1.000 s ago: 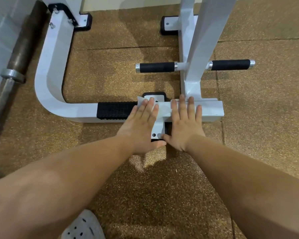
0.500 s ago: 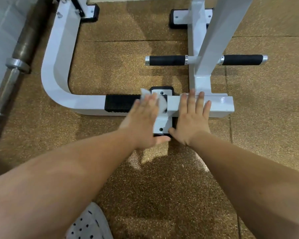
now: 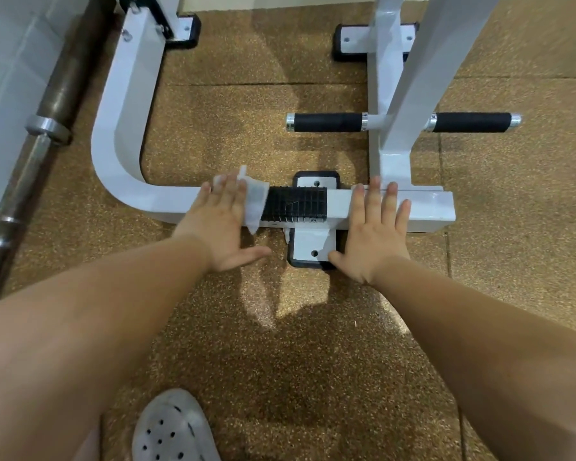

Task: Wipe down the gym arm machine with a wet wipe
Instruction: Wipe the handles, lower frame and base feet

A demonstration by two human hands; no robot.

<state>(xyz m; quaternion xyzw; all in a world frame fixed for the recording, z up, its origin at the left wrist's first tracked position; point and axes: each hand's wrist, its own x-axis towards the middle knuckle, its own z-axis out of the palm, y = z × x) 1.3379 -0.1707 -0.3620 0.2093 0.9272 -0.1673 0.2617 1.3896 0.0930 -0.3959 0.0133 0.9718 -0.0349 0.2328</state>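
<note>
The white steel base bar (image 3: pixel 426 207) of the gym arm machine runs across the floor and curves away at the left (image 3: pixel 120 138). A black ribbed tread (image 3: pixel 296 202) covers its middle. My left hand (image 3: pixel 222 224) lies flat with straight fingers, pressing a white wet wipe (image 3: pixel 255 197) onto the bar just left of the tread. The wipe sticks out to the right of the fingers. My right hand (image 3: pixel 374 231) rests flat on the bar right of the tread, beside the upright post (image 3: pixel 391 94).
Two black foam handles (image 3: pixel 326 122) (image 3: pixel 471 122) jut from the upright. A bolted foot plate (image 3: pixel 310 249) sits under the bar. A rusty barbell (image 3: pixel 52 98) lies along the tiled wall at the left. My perforated white shoe (image 3: pixel 172 427) stands on the speckled rubber floor.
My left hand has slid the wipe leftward along the bar, from beside my right hand across the black tread. My right hand stays flat on the bar.
</note>
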